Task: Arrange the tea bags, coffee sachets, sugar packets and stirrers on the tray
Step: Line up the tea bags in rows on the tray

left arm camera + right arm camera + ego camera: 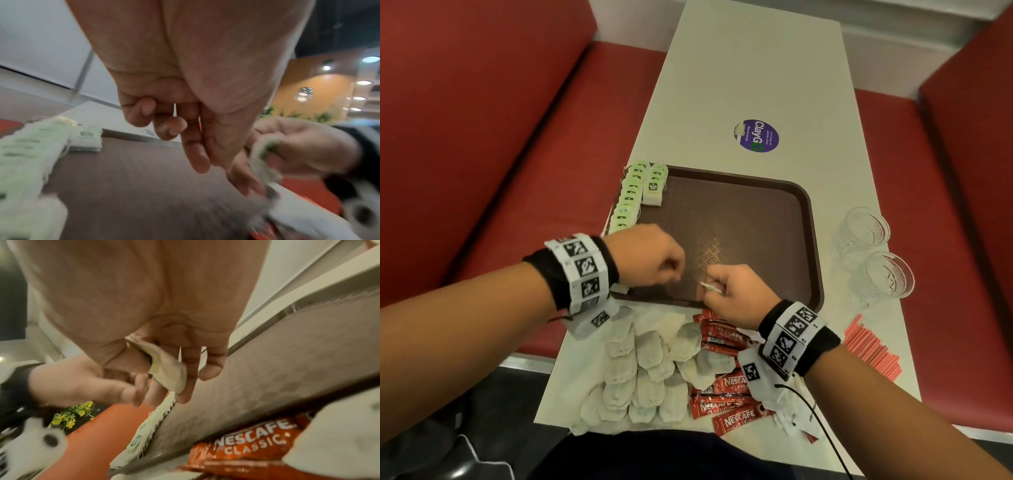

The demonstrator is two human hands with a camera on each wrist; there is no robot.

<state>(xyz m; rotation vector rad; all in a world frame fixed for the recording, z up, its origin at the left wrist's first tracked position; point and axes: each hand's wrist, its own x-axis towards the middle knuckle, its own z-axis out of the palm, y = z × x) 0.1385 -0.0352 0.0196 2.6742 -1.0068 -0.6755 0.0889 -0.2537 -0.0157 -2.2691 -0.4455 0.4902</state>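
Fingers on the right hand (736, 291) pinch a tea bag (168, 369) over the tray (739, 205) near edge; left hand (650, 255) loosely curled, empty (blurry). Two glasses (873, 250) right of tray.

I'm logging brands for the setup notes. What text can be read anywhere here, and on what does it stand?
"NESCAFE CLASSIC": red coffee sachets, table's near end.
"ClayGO": round purple sticker on the table; its smaller lines are too small to read.
Green tea bag tags on the tray: dark logo, unreadable.
Wristband squares: patterns, no words.
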